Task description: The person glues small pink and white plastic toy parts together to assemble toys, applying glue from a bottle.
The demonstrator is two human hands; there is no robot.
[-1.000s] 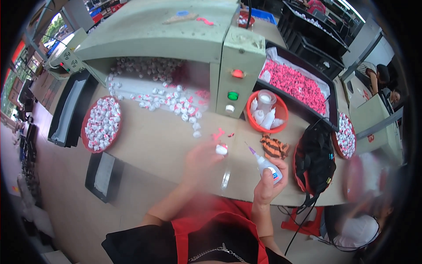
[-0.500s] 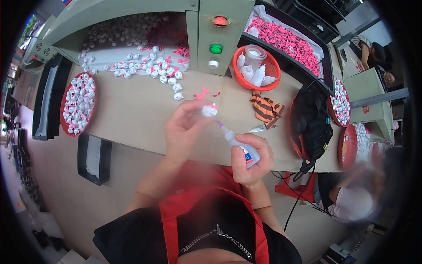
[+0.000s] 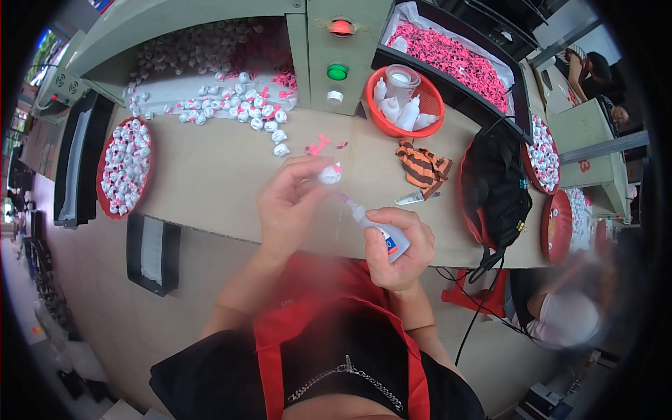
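Fingers of the left hand pinch a white-and-pink piece near the nozzle of a squeeze bottle gripped by the right hand; beyond, an orange basket holds white bottles, a black tray pink pieces.

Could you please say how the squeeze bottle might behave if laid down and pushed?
The squeeze bottle would probably roll, since its shoulder looks rounded. Being translucent and plastic-looking, it likely gives under finger pressure. The slender purple nozzle might snag or bend.
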